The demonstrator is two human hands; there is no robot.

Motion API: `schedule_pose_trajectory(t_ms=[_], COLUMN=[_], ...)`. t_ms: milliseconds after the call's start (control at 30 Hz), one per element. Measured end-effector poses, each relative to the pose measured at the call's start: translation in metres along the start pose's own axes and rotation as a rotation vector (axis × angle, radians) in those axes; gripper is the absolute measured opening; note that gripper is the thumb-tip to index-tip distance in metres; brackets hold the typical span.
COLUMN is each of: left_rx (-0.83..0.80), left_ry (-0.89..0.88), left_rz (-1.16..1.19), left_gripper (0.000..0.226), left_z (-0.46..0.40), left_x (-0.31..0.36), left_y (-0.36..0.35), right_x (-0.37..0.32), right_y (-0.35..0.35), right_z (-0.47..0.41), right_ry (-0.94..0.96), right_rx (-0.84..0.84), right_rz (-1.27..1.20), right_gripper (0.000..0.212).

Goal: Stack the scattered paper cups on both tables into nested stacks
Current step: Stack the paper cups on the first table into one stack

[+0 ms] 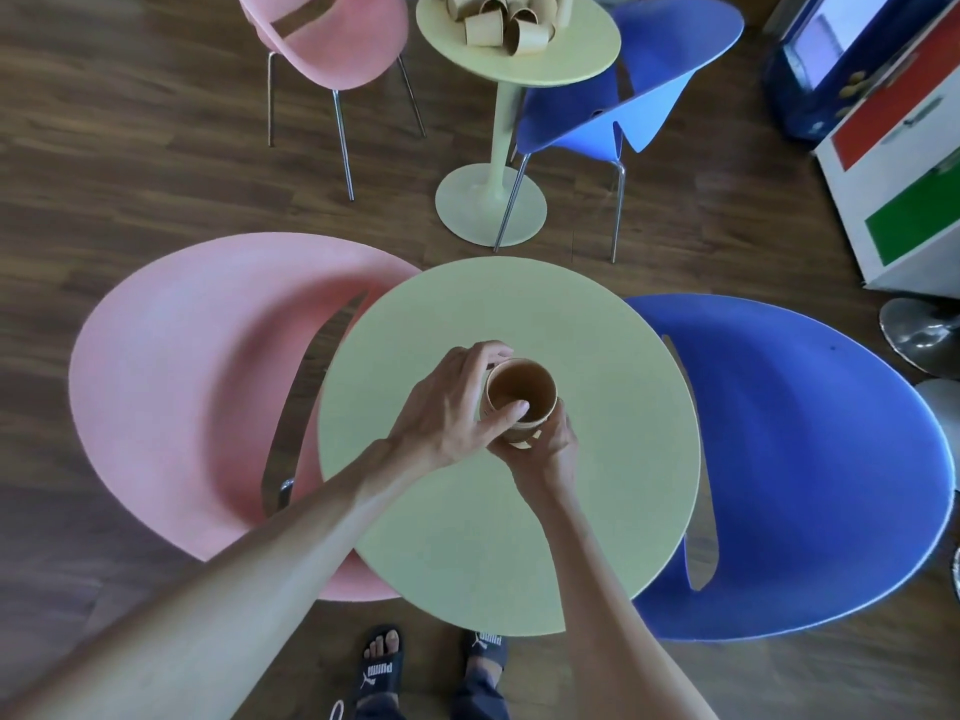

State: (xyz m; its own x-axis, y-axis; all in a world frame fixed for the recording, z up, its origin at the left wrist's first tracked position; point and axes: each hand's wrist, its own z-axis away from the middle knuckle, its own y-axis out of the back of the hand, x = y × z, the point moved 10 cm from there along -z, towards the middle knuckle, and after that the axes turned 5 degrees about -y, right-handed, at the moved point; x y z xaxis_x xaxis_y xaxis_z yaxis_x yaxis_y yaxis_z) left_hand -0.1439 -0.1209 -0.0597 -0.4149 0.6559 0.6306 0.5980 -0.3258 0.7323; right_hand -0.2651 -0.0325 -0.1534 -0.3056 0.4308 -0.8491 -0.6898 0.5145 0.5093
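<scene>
Both hands hold a nested stack of brown paper cups upright above the middle of the near round pale-green table. My left hand wraps the top cup's rim from the left, thumb hooked over the near edge. My right hand grips the stack lower down from underneath; the stack's bottom is hidden by it. On the far round pale-green table several loose brown cups lie tipped over in a pile, with a tall stack standing beside them at the frame's top edge.
A pink chair sits left of the near table and a blue chair right of it. Another pink chair and blue chair flank the far table. A white cabinet and chrome stool bases stand at right.
</scene>
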Motion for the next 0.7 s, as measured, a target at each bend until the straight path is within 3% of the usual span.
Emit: schedule_pose_trajectory(t_ms=[200,333,500,600,700], left_rx=[-0.088,-0.083,-0.055,-0.008,0.045], left_ry=[-0.016,-0.013,0.033,0.092,0.135], left_rz=[-0.095,-0.083,-0.080,-0.071,-0.090], left_gripper=[0.066,0.045,0.028,0.023,0.021], left_z=[0.002,0.010,0.015,0.021,0.024], left_x=[-0.002,-0.009,-0.017,-0.018,-0.013], left_y=[-0.001,0.002,0.027,0.057,0.092], right_x=[0.009,0.018,0.020,-0.007,-0.062], right_y=[-0.003,-0.003,-0.001,0.027,0.063], right_z=[0.004,0.004,0.009,0.016,0.024], right_ry=[-0.041,-0.085,-0.220,-0.203,-0.094], right_rx=[-0.039,-0.050,-0.220,-0.165,0.030], right_rz=[0.021,0.047,0.126,0.076,0.003], right_gripper=[0.071,0.074,0.115,0.104,0.082])
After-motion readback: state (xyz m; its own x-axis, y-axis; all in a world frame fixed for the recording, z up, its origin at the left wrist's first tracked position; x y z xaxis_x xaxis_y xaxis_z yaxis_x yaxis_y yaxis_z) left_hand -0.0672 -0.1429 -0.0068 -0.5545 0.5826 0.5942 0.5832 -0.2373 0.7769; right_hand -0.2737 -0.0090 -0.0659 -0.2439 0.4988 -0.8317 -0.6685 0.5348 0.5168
